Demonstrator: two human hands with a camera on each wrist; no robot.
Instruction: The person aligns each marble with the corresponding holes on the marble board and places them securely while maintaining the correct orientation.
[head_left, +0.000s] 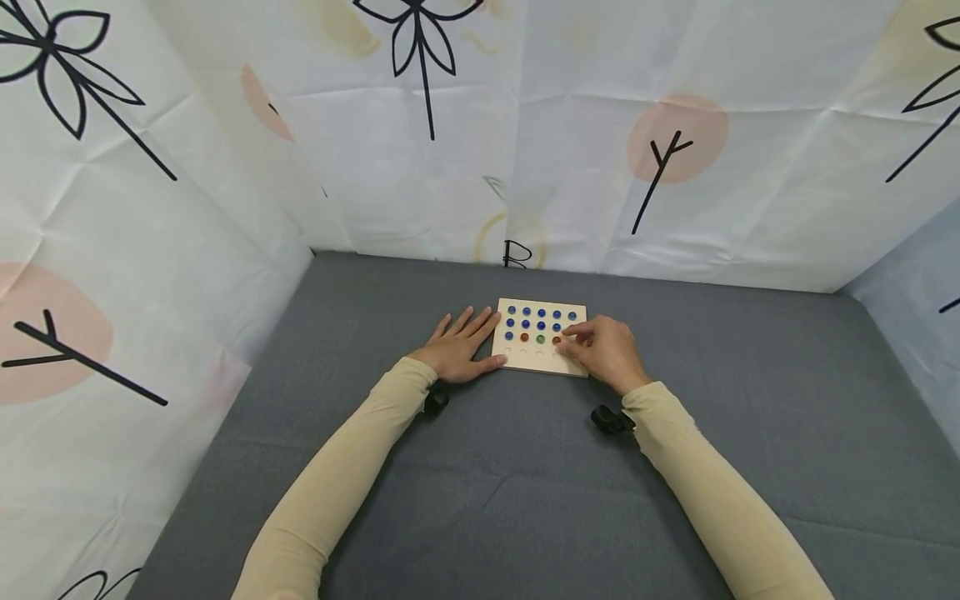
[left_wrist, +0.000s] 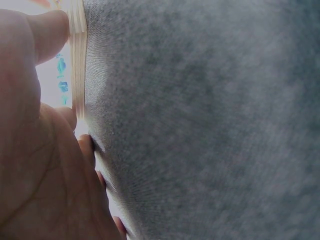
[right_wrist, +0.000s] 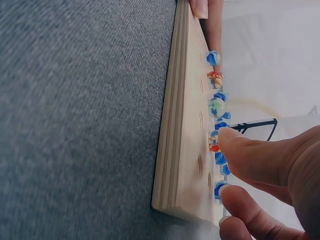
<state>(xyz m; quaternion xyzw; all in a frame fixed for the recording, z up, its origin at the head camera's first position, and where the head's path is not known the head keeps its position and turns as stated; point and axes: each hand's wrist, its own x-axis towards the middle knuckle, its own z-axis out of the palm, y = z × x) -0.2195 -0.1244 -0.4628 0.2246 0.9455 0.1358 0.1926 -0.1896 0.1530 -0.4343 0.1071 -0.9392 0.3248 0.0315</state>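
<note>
Presently, the right hand [head_left: 603,354] has its thumb and fingers bent toward each other over the board, and the thumb touches an orange-red marble [right_wrist: 213,145]. Whether the pinch is fully closed on this marble I cannot tell, because the index fingertip is not clear behind the thumb. The marble belongs to the third row from the far edge of the wooden board [head_left: 546,365], toward the board's right edge. To its left in this row are a green marble [head_left: 540,339], a red marble [head_left: 524,337] and a blue one; the two rows behind show blue marbles [head_left: 527,311].

The left hand [head_left: 454,357] lies spread flat at the board's left edge, the thumb by the near left corner, and holds nothing in a grip.

In my judgement, the step in hand is the seating or adjusting of this one marble. The next move then calls for a gentle release upward, without a push on the neighbours. Along the near edge, the holes [right_wrist: 201,120] that I can see have no marble.

The board itself lies on the grey table [head_left: 495,492], closer to its far edge.
</note>
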